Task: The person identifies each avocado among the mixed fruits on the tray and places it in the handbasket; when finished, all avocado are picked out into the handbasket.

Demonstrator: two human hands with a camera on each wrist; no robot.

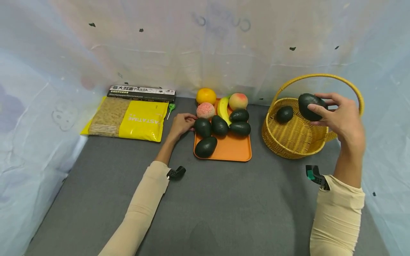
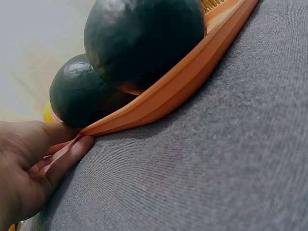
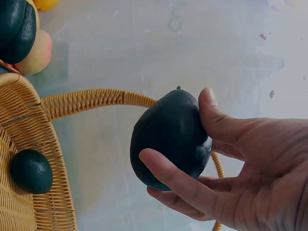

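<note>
My right hand [image 1: 345, 115] grips a dark green avocado [image 3: 166, 132] between thumb and fingers, up over the wicker basket [image 1: 278, 146] and beside its arched handle. Inside the basket lies another avocado [image 1: 284, 114], toward the left wall. At the left rim of an orange tray [image 1: 232, 149], my left hand [image 1: 182, 124] pinches the edge, with an avocado [image 2: 79, 94] right at the fingertips. Several avocados [image 1: 206, 147] lie on the tray, along with a banana [image 1: 222, 109], a pink-speckled peach [image 1: 205, 110], another peach [image 1: 238, 101] and an orange [image 1: 206, 96].
Left of the tray lies a yellow pasta bag [image 1: 144, 122], with a black pasta box [image 1: 141, 94] behind it. A green lollipop [image 1: 172, 107] rests beside the bag. Behind the grey table [image 1: 237, 199] hangs a pale curtain [image 1: 179, 53].
</note>
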